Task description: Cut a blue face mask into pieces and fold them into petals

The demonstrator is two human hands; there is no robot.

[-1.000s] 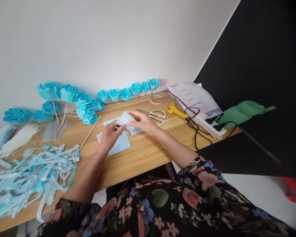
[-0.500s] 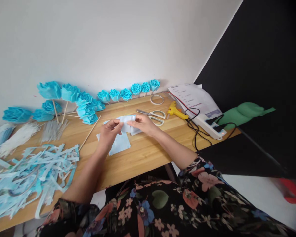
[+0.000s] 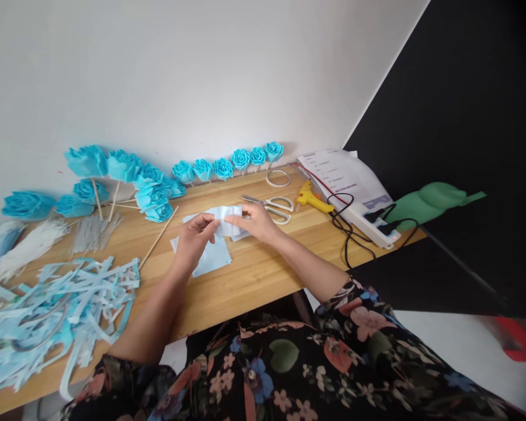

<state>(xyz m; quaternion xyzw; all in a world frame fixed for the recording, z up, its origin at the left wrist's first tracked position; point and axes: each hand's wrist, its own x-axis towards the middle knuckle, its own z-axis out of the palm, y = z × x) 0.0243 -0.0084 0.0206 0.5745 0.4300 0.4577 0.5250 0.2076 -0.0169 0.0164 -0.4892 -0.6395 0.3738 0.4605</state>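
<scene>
Between my two hands is a small piece of pale blue mask fabric (image 3: 228, 217), held up above the table. My left hand (image 3: 196, 234) pinches its left edge between thumb and fingers. On the other side, my right hand (image 3: 255, 222) is closed on the right part, thumb in front. Underneath lie several flat light blue fabric squares (image 3: 213, 258), partly covered by the held piece and my hands. Scissors with white handles (image 3: 277, 209) rest just beyond my right hand. A thin wooden stick (image 3: 158, 238) lies left of the squares.
Several blue fabric roses (image 3: 223, 168) line the wall, more on sticks at left. A pile of cut strips (image 3: 70, 316) covers the table's left. At right are a yellow glue gun (image 3: 314, 197), a tape roll (image 3: 278, 178), papers (image 3: 346, 172) and a power strip (image 3: 372, 225) with black cables.
The held fabric piece has spread slightly at its right side between my fingers. Both hands keep nearly the same place and grip. The view has shifted a little.
</scene>
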